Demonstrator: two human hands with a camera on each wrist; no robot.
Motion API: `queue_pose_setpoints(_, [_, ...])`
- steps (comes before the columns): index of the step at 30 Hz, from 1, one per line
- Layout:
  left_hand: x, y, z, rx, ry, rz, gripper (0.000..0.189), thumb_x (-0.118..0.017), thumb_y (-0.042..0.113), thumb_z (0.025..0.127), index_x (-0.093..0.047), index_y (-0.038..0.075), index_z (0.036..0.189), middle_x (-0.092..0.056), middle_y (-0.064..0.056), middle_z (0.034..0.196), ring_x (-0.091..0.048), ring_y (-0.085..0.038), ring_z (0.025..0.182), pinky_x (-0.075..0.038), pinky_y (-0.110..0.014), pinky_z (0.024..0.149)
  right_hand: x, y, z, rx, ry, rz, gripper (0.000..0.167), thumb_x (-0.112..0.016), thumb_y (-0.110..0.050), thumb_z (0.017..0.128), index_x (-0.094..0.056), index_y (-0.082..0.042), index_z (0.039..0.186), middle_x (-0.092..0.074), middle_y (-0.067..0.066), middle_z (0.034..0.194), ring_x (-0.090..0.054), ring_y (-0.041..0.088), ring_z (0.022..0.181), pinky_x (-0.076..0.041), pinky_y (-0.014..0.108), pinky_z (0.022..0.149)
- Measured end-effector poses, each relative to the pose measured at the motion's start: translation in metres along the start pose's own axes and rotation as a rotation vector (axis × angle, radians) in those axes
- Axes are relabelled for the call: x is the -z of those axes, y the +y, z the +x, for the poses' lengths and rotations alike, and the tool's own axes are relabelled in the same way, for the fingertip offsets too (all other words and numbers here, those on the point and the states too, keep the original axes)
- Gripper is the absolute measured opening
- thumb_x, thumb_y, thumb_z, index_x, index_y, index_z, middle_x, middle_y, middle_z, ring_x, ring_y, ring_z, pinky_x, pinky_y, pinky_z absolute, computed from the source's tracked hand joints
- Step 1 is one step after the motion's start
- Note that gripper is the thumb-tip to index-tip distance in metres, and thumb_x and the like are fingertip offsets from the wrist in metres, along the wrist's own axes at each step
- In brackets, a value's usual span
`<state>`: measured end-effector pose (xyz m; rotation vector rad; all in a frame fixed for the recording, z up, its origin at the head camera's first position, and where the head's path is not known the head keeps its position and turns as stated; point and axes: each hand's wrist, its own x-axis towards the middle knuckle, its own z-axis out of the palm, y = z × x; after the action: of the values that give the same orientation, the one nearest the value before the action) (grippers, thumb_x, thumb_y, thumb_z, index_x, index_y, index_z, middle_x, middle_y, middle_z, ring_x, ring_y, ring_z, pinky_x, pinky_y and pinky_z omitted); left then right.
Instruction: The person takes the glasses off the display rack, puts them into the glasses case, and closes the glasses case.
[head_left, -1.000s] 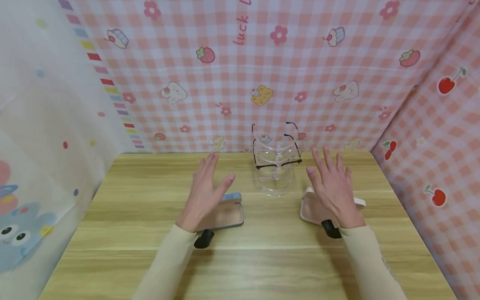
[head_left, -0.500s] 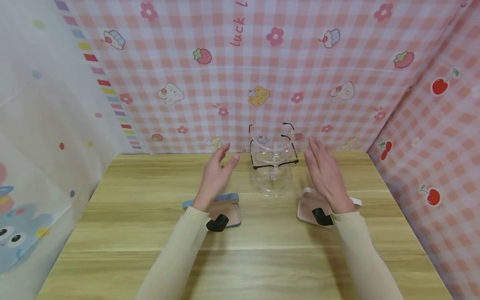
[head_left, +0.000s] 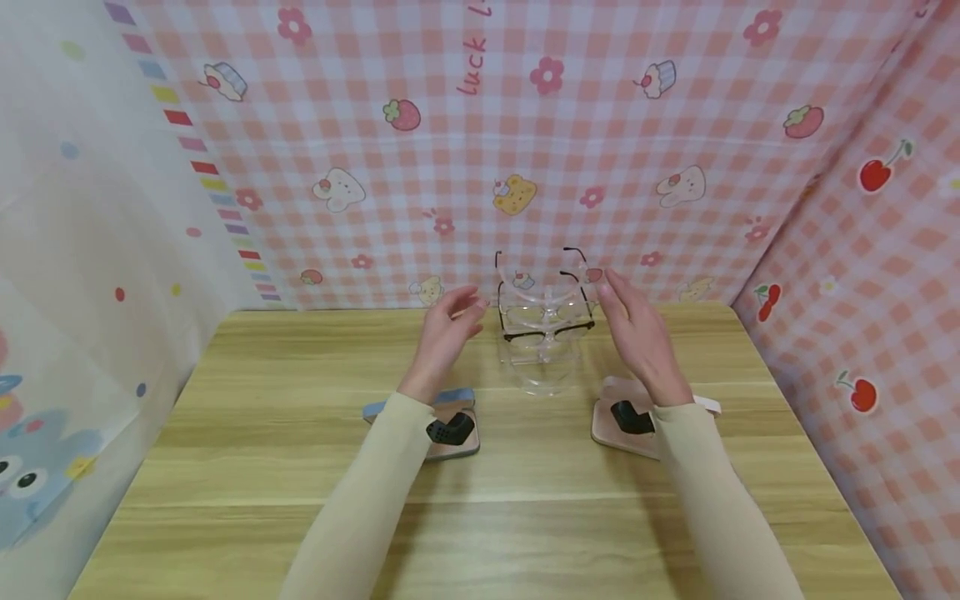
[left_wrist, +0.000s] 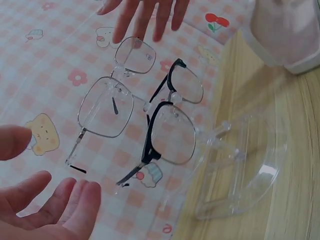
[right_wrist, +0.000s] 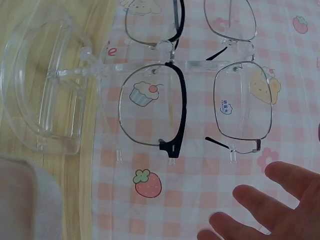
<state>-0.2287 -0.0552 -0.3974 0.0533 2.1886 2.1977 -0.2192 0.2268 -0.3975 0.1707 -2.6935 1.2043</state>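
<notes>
stand (right_wrist: pixel 197 65): clear glossy plastic | wire-rimmed glasses (right_wrist: pixel 243 100): smooth metal | table (head_left: pixel 525 533): smooth wood-grain | backdrop (head_left: pixel 442 158): matt cloth

Soft, even light fills the head view; the sleeves (head_left: pixel 363 508) lay faint shadows on the desk (head_left: pixel 525 533), lower centre. In the left wrist view, glare whitens the clear stand (left_wrist: pixel 268 171) at right.
</notes>
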Motion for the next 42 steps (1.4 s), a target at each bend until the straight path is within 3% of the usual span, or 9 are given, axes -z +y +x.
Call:
queue_pose_setpoints(7, [-0.009,0.0,0.01,0.085,0.005,-0.196,0.044,-0.06,-0.003,0.1,-0.052,-0.004,0.143,-0.061,-0.02,0.126,-0.061,-0.036,0.12,-0.056,-0.035,0.101,0.0,0.0,0.011,-0.033,0.004,0.06,0.066,-0.033,-0.057,0.11,-0.04,-0.015,0.16,-0.039,0.015,0.163,-0.039,0.041,0.147,-0.032,0.061,0.119])
queue_pose_setpoints(15, [-0.015,-0.005,0.017,0.144,0.006,-0.27,0.046,-0.06,-0.006,0.099,-0.05,-0.006,0.144,-0.058,-0.03,0.134,-0.063,-0.036,0.116,-0.054,-0.038,0.105,-0.002,0.004,0.017,-0.088,-0.017,0.217,0.06,-0.04,-0.055,0.109,-0.049,-0.018,0.155,-0.057,0.019,0.147,-0.06,0.039,0.126,-0.05,0.055,0.105])
queue_pose_setpoints(20, [-0.018,-0.007,0.018,0.151,0.006,-0.278,0.044,-0.062,-0.005,0.099,-0.053,-0.008,0.142,-0.062,-0.027,0.128,-0.067,-0.029,0.107,-0.059,-0.028,0.093,-0.003,0.004,0.02,-0.136,-0.03,0.32,0.055,-0.047,-0.044,0.11,-0.05,-0.01,0.154,-0.061,0.024,0.139,-0.063,0.038,0.119,-0.053,0.045,0.105])
queue_pose_setpoints(24, [-0.019,-0.009,0.019,0.134,0.004,-0.274,0.039,-0.062,-0.006,0.099,-0.057,-0.01,0.138,-0.066,-0.021,0.119,-0.067,-0.017,0.094,-0.059,-0.023,0.088,-0.004,0.003,0.023,-0.175,-0.019,0.362,0.047,-0.054,-0.032,0.109,-0.057,-0.007,0.148,-0.063,0.023,0.131,-0.065,0.025,0.105,-0.056,0.026,0.096])
queue_pose_setpoints(27, [-0.021,-0.01,0.02,0.127,0.009,-0.278,0.037,-0.062,-0.007,0.099,-0.059,-0.011,0.135,-0.066,-0.013,0.11,-0.067,-0.022,0.099,-0.059,-0.023,0.087,-0.004,0.003,0.025,-0.176,-0.016,0.387,0.044,-0.06,-0.028,0.106,-0.06,-0.006,0.145,-0.063,0.022,0.132,-0.064,0.02,0.101,-0.056,0.018,0.09])
queue_pose_setpoints(29, [-0.023,-0.01,0.02,0.125,0.013,-0.279,0.036,-0.062,-0.008,0.098,-0.059,-0.011,0.134,-0.066,-0.011,0.108,-0.066,-0.03,0.107,-0.059,-0.022,0.087,-0.004,0.004,0.025,-0.162,-0.014,0.402,0.045,-0.062,-0.027,0.105,-0.06,-0.005,0.144,-0.062,0.022,0.136,-0.064,0.018,0.1,-0.056,0.016,0.088])
queue_pose_setpoints(33, [-0.026,-0.008,0.02,0.124,0.019,-0.283,0.035,-0.063,-0.008,0.098,-0.06,-0.011,0.133,-0.065,-0.02,0.117,-0.061,-0.04,0.118,-0.059,-0.022,0.085,-0.002,0.004,0.025,-0.147,0.001,0.401,0.045,-0.066,-0.027,0.104,-0.062,-0.003,0.142,-0.061,0.021,0.141,-0.066,0.026,0.105,-0.056,0.015,0.085])
queue_pose_setpoints(37, [-0.028,-0.005,0.019,0.122,0.03,-0.287,0.034,-0.064,-0.008,0.097,-0.062,-0.01,0.13,-0.066,-0.021,0.117,-0.064,-0.035,0.113,-0.059,-0.022,0.085,0.001,0.0,0.024,-0.157,0.018,0.378,0.043,-0.066,-0.026,0.103,-0.064,-0.004,0.14,-0.065,0.019,0.135,-0.067,0.026,0.104,-0.056,0.016,0.083])
queue_pose_setpoints(42, [-0.027,-0.002,0.017,0.108,0.06,-0.3,0.03,-0.066,-0.01,0.095,-0.067,-0.008,0.125,-0.069,-0.009,0.102,-0.068,-0.023,0.096,-0.061,-0.023,0.082,0.003,-0.006,0.023,-0.141,0.039,0.409,0.04,-0.067,-0.022,0.103,-0.066,-0.002,0.137,-0.067,0.022,0.129,-0.068,0.009,0.093,-0.057,0.017,0.083])
